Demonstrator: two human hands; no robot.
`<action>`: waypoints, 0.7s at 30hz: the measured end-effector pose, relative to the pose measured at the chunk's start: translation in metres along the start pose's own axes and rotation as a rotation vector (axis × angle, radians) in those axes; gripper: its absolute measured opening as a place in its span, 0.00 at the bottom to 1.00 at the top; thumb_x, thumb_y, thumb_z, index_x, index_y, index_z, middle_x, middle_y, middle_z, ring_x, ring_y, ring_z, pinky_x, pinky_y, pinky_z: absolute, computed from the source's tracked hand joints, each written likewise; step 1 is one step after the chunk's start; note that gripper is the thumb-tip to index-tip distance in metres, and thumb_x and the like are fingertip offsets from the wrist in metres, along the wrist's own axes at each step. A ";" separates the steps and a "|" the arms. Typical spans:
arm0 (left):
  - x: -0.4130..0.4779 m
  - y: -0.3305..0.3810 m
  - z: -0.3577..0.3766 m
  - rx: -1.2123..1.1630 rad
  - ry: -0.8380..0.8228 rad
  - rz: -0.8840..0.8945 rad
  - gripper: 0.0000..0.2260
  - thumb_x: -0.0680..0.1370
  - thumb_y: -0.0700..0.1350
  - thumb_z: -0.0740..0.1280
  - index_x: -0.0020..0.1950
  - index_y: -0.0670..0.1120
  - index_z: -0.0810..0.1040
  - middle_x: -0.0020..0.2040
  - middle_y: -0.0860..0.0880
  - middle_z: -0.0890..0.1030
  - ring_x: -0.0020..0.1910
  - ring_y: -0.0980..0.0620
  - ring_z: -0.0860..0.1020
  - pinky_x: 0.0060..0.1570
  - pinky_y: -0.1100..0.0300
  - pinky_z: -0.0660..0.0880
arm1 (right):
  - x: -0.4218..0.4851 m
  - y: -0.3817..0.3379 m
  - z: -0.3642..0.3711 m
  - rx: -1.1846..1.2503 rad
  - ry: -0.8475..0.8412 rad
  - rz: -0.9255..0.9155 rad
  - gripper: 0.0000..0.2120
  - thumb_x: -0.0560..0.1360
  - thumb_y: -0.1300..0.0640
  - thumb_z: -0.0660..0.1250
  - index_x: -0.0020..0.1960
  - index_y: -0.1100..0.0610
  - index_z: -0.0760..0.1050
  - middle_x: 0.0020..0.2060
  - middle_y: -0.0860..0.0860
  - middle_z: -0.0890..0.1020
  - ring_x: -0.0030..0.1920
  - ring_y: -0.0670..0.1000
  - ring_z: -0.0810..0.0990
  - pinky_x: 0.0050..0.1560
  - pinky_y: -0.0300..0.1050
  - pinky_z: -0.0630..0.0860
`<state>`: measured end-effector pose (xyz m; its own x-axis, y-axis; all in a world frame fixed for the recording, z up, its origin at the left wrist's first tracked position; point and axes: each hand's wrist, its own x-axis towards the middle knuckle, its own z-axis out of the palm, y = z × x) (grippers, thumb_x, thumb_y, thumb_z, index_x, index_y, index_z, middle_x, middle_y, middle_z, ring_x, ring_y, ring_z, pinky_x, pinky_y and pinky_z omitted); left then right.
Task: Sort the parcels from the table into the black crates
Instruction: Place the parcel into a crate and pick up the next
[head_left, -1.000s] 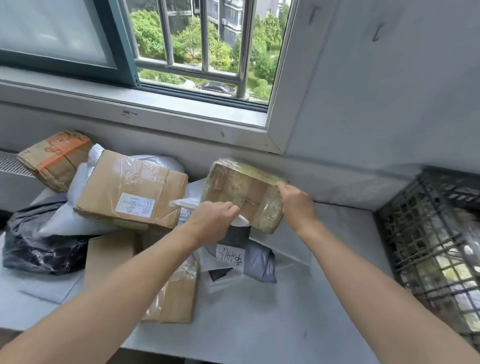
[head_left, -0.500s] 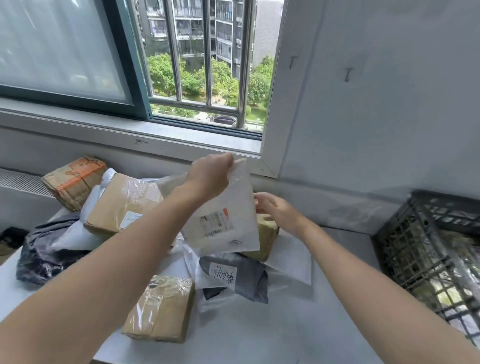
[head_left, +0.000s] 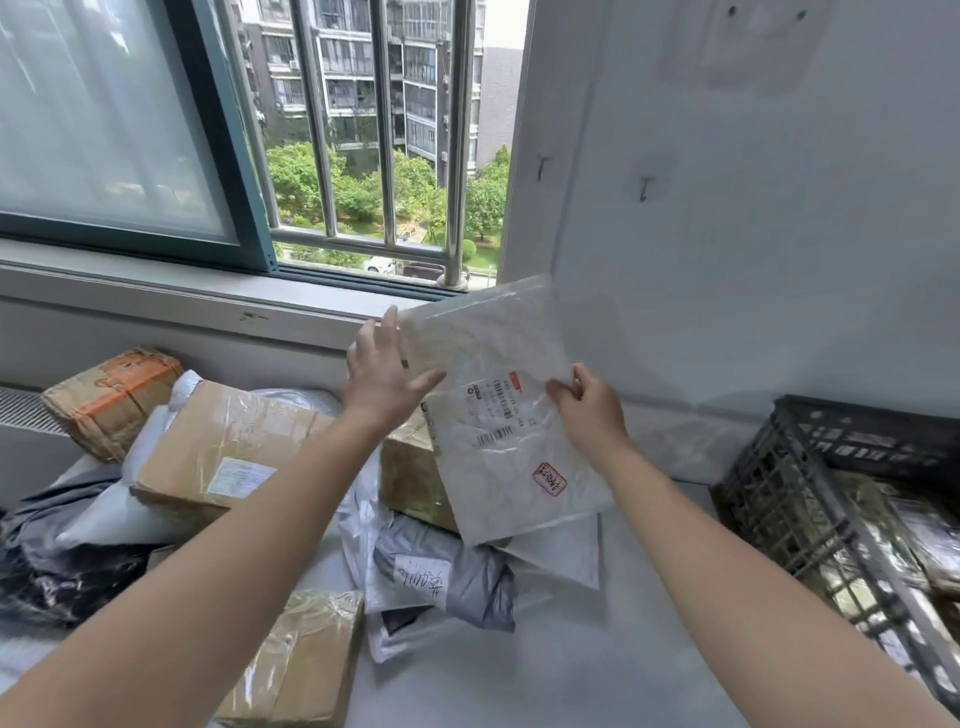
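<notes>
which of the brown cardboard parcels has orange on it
The taped brown cardboard box at the far left below the window sill; the other brown boxes carry only clear tape.

White mailer: white label, black barcode, small orange-red tab, red outlined stamp. Grey bag: white tag, black handwriting. Big box: plain brown, glossy clear tape, white label. Far-left box: brown with orange bands. Near box: tan under clear wrap. Black bag: plain black. Black crate: open lattice grid. Table: pale grey. Window frame: teal.
</notes>
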<state>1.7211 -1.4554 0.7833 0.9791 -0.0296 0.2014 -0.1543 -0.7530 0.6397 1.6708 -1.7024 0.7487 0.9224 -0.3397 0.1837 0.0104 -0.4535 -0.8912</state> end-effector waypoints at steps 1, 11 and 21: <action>-0.004 0.001 0.006 -0.137 -0.044 -0.077 0.48 0.73 0.57 0.74 0.81 0.51 0.45 0.79 0.43 0.53 0.77 0.42 0.56 0.71 0.42 0.62 | 0.000 0.002 -0.002 0.024 0.042 0.012 0.10 0.78 0.56 0.67 0.41 0.57 0.70 0.33 0.48 0.74 0.31 0.42 0.70 0.31 0.34 0.66; -0.028 0.031 0.031 -0.622 -0.258 -0.146 0.18 0.80 0.38 0.67 0.69 0.49 0.71 0.52 0.45 0.82 0.49 0.47 0.83 0.49 0.46 0.82 | -0.010 0.006 -0.024 0.077 0.093 0.065 0.10 0.78 0.52 0.68 0.51 0.59 0.73 0.46 0.60 0.81 0.42 0.54 0.80 0.45 0.53 0.78; -0.025 0.048 0.042 -0.341 -0.037 0.003 0.36 0.74 0.44 0.76 0.76 0.47 0.60 0.67 0.43 0.70 0.65 0.45 0.71 0.65 0.47 0.72 | -0.006 -0.005 -0.058 -0.128 -0.001 -0.028 0.07 0.79 0.58 0.65 0.56 0.51 0.72 0.47 0.45 0.81 0.44 0.44 0.79 0.39 0.33 0.70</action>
<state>1.6948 -1.5178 0.7778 0.9817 -0.0600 0.1810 -0.1870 -0.4898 0.8515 1.6432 -1.7458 0.7761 0.9227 -0.3251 0.2071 -0.0136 -0.5644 -0.8254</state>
